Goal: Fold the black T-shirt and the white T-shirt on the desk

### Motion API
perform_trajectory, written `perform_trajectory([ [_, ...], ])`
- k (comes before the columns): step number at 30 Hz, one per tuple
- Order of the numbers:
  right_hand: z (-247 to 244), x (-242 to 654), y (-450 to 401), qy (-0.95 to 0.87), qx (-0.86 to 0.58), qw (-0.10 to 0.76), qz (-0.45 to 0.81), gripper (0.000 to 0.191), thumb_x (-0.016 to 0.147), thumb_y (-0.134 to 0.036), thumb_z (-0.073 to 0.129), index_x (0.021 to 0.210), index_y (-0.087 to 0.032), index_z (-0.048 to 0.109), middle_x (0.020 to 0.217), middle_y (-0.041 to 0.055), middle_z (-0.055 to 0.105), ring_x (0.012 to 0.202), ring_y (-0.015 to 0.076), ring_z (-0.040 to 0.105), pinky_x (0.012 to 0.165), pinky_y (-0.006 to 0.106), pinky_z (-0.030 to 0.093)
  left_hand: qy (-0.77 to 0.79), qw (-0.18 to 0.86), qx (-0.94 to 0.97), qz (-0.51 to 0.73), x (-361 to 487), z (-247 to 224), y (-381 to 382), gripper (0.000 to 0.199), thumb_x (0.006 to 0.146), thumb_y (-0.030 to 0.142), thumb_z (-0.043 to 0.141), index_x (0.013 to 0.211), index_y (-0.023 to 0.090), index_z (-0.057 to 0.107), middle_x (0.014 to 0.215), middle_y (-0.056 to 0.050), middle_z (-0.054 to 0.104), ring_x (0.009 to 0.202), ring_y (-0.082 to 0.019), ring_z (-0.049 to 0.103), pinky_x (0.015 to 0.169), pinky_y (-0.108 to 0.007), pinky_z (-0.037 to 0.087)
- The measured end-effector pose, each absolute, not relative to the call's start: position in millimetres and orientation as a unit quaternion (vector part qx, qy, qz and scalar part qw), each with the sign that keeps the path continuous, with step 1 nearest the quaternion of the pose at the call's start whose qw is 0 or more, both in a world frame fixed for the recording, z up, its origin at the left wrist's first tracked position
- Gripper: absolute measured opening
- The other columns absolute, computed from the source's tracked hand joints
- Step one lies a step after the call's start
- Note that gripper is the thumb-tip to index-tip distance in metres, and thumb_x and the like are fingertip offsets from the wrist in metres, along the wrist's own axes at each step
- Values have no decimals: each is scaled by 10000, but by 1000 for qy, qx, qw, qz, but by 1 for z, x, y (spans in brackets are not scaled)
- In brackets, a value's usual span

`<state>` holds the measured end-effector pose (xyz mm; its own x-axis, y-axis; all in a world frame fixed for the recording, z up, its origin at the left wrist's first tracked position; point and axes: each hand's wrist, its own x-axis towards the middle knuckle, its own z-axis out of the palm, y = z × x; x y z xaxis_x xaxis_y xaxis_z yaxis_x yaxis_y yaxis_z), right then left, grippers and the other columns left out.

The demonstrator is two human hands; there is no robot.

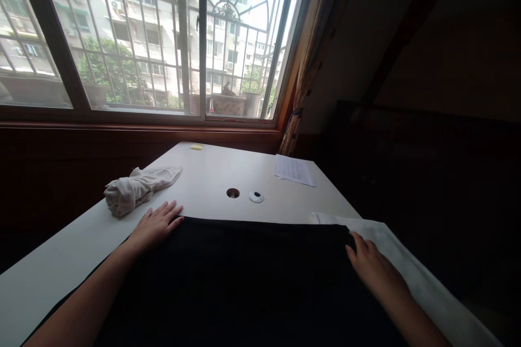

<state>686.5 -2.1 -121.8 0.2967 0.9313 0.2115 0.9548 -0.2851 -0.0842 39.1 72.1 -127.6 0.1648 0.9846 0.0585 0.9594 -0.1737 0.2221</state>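
A large black cloth [252, 282] is spread over the near part of the white table [211, 173], its far edge running almost straight across. At that cloth's far left corner lies my left hand [158, 225], fingers stretched out flat, with the thumb on the corner. My right hand [374, 263] is at the far right corner, its thumb and forefinger closed on the cloth there. The lower part of the cloth runs out of view at the bottom and looks too dark to show folds.
A crumpled grey-white cloth [138, 188] lies at the table's left edge. Printed papers [294, 169] sit at the back right. Mid-table are a round hole [233, 193] and a white ring-shaped cover [256, 196]. A pale sheet [391, 244] lies on the right, a yellow piece [197, 147] at the back.
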Motion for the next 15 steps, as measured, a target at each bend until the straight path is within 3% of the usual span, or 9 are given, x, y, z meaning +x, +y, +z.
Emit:
perform_trajectory([
  [6, -115, 719, -39, -521, -804, 196, 210, 812, 772, -662, 585, 1434, -211, 449, 1258, 197, 686, 1002, 376, 728, 821, 484, 595, 642, 56, 759, 89, 37, -134, 76, 576, 1043, 567, 333, 1553, 309, 403, 1649, -83, 307, 1533, -349, 221, 1189, -630, 192],
  [10, -114, 724, -60, -514, -776, 285, 229, 802, 745, -655, 617, 1415, -236, 480, 1362, 203, 634, 1076, 400, 705, 829, 503, 595, 647, 55, 757, 73, 37, -137, 78, 554, 1057, 531, 301, 1568, 325, 362, 1668, -71, 252, 1547, -331, 173, 1195, -640, 165],
  [15, -109, 718, -70, -519, -763, 319, 214, 750, 829, -630, 552, 1478, -277, 421, 1255, 181, 699, 1062, 380, 716, 805, 483, 604, 637, 88, 765, 47, 38, -125, 80, 568, 1042, 560, 321, 1559, 333, 382, 1667, -98, 242, 1540, -366, 170, 1172, -693, 175],
])
